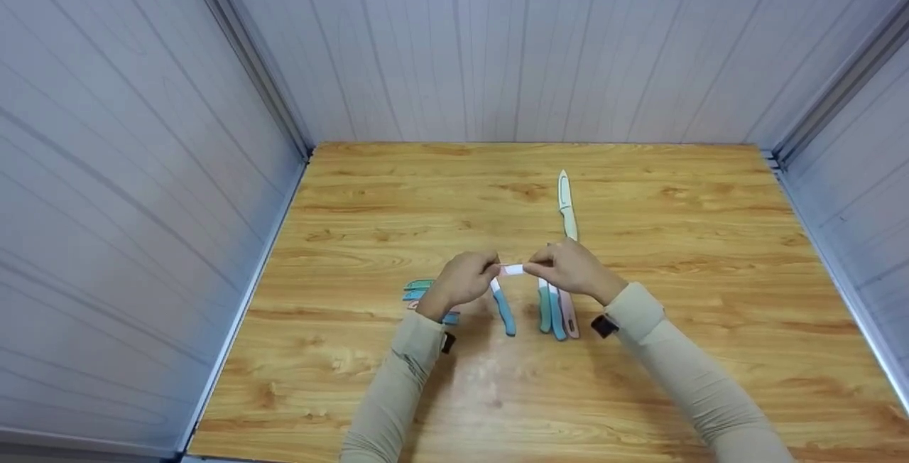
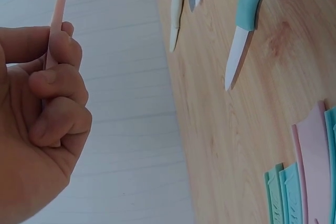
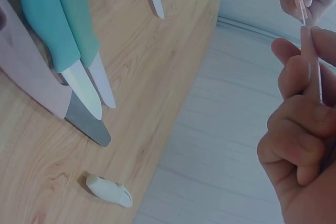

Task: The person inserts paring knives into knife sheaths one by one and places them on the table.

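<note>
Both hands meet above the table, joined by a slim pink and white knife. My left hand [image 1: 465, 278] pinches a pink strip [image 2: 56, 17], seen edge-on, which looks like a blade sheath. My right hand [image 1: 574, 268] grips the pink handle [image 3: 310, 51] between thumb and curled fingers. A short white stretch of blade [image 1: 513, 270] shows between the two hands, its end at the pink piece in my left fingers. Below my left hand lies a blue-handled knife [image 1: 504, 310] with a bare white blade.
Several sheaths, green, blue and pink [image 2: 315, 166], lie side by side at the left. Under my right hand lie a green knife [image 1: 545, 310], a blue knife [image 1: 556, 317] and a pink knife [image 1: 569, 317] with a grey blade. Farther back is a cream sheathed knife [image 1: 565, 197]. Panels [image 1: 461, 44] enclose the table.
</note>
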Demonstrator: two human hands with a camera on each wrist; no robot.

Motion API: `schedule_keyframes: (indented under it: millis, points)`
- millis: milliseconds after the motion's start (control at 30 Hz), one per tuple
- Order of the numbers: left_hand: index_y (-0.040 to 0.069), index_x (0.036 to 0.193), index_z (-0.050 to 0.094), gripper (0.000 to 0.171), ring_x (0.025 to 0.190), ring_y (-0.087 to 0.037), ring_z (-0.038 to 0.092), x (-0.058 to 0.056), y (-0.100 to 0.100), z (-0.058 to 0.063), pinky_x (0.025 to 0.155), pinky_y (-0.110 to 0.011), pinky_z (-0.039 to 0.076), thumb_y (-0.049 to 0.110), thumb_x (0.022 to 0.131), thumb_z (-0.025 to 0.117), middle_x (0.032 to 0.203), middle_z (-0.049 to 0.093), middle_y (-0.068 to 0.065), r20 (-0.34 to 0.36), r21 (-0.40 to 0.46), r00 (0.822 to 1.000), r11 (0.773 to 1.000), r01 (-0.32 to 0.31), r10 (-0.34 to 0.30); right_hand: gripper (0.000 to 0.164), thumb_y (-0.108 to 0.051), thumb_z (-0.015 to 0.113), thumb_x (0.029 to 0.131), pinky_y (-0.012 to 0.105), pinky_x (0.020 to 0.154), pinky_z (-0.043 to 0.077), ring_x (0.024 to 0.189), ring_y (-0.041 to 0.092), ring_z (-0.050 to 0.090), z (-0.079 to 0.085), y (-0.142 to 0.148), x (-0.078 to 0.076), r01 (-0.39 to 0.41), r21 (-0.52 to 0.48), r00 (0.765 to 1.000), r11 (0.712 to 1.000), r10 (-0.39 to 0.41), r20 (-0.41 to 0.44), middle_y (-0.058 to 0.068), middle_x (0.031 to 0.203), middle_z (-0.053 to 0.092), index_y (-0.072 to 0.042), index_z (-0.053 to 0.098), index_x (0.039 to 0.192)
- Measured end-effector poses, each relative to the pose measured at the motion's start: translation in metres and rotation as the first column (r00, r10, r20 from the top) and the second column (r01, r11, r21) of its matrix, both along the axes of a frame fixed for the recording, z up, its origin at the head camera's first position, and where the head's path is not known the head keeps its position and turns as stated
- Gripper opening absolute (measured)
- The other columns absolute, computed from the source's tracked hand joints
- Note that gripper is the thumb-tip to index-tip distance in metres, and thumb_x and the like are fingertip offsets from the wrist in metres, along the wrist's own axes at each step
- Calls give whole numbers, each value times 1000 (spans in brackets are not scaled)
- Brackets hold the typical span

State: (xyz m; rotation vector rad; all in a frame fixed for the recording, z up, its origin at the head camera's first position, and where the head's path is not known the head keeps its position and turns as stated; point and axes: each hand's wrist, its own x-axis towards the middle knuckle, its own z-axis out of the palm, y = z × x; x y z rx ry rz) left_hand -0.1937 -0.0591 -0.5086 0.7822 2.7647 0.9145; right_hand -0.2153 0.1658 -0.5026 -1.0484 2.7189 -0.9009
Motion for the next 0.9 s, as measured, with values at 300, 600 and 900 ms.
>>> schedule_keyframes:
  millis: [300, 600, 900]
  points:
    - [15, 89, 55, 21, 56, -10, 43, 1, 5, 1, 52, -25, 35, 26, 95, 39, 70, 49, 5, 1, -5, 1000, 1000, 4, -4, 27, -35, 52, 88, 27, 53, 45, 54, 4, 52, -2, -3, 0, -22, -37, 1000, 999, 21, -19, -4, 80, 65, -17, 71, 88]
    - [16, 86, 54, 20, 56, -9, 43, 1, 7, 0, 52, -24, 35, 25, 95, 39, 69, 48, 5, -6, -23, 1000, 1000, 11, -12, 29, -37, 51, 88, 26, 51, 43, 52, 5, 50, -3, -4, 1, -24, -21, 1000, 999, 24, -2, -4, 79, 65, -16, 71, 88]
    - [17, 86, 54, 19, 57, -10, 44, 1, 8, 1, 52, -25, 36, 25, 95, 39, 69, 48, 6, -8, -20, 1000, 1000, 1, -1, 26, -35, 52, 88, 26, 54, 45, 57, 2, 53, 1, -5, 0, -26, -8, 999, 1000, 26, -33, -4, 81, 66, -16, 71, 88]
